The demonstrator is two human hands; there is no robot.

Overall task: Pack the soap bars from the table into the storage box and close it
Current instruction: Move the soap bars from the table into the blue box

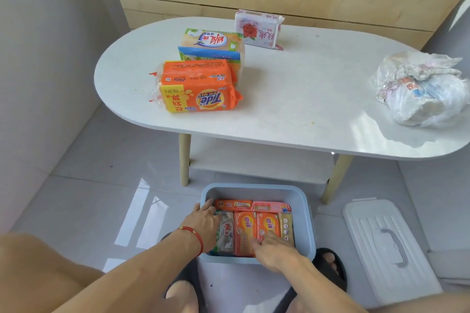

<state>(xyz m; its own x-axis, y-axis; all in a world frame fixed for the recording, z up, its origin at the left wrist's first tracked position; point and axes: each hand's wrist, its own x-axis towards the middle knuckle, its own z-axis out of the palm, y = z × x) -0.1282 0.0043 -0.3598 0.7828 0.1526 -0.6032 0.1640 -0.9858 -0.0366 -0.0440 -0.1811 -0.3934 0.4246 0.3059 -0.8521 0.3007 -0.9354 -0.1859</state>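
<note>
Inside storage box (304, 213), left hand (203, 218) and right hand (273, 249) flat, unclenched, pressing soap bars (245, 231)

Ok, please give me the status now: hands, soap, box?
Left hand and right hand both in the storage box, pressing on packed soap, grip unclear. Three soap packs on the table. Lid off, on floor.

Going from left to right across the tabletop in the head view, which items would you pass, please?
Orange Tide soap pack → yellow-and-blue soap pack → pink rose soap pack → crumpled plastic bag.
</note>
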